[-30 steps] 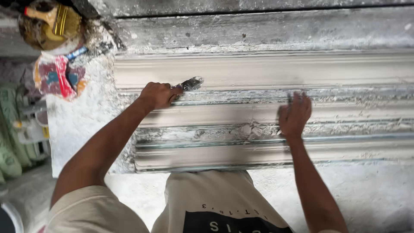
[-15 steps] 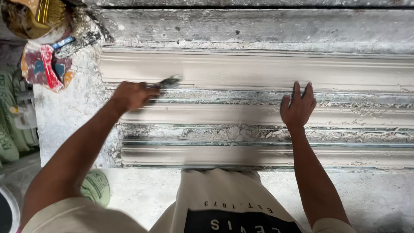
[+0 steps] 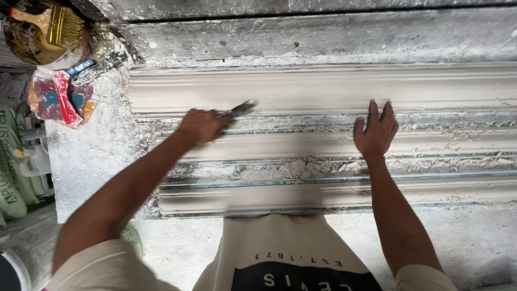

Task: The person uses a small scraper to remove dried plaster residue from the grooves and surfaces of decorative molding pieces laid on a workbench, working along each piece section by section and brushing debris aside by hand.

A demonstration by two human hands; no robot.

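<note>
My left hand (image 3: 200,125) grips a small dark scraper tool (image 3: 239,109), its blurred blade lying on the long grey plaster cornice moulding (image 3: 301,91). The moulding lies across a rough cement bench (image 3: 91,156) and runs off to the right. My right hand (image 3: 376,131) rests flat, fingers apart, on a ridge of the moulding, holding nothing. Flaky plaster crust fills the grooves between the ridges (image 3: 280,168).
A round bowl with a wooden-handled brush (image 3: 40,29) sits at the top left corner. Below it lies a red and blue stained rag or tool (image 3: 62,97). Green printed sacks (image 3: 13,161) stand on the floor at left, with a white jug (image 3: 32,159).
My left hand with the scraper has slid right along the groove after moving left. My right hand has stayed flat on the moulding. The view has shifted.
</note>
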